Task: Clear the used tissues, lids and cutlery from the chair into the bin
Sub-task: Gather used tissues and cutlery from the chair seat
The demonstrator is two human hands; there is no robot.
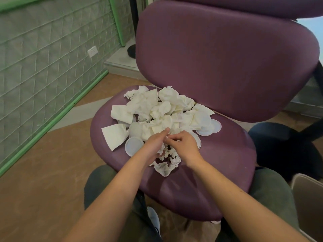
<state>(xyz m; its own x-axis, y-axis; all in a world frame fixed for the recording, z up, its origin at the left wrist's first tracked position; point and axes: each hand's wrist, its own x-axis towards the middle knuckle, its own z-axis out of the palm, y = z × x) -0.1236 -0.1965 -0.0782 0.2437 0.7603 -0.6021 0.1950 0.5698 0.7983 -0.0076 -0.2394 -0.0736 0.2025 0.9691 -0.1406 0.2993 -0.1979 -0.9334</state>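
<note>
Step in hand: both hands worked at the near edge of the heap on the purple chair seat [218, 172], gathering a first bunch of crumpled tissue [166, 165]; as I judge it, the task was only at its start, because nearly all the rubbish lay on the seat.
Left hand [153, 145]: its fingers reached forward, rather straight, into the tissues [157, 109]; it touched the paper, and I could not see that it held anything.
Right hand [183, 142]: its fingers were curled and seemed to pinch a small piece of tissue just beside the left hand.
Place of the rubbish: tissues were piled in the middle and far part of the seat; round white lids lay at the edges, one at the near left [133, 145] and one at the right [208, 127].
Cutlery: not clearly seen; it was perhaps buried under the paper.
Bin: a pale container [309, 198] stood at the near right, beside the chair; only its corner showed.
How to do it well: I would press the loose tissues together into one bundle with both hands, so that no pieces fall on the floor, and carry it low to the right. The lids are flat and smooth, so stacking them first would help.
Writing and brands: none was readable on anything.
</note>
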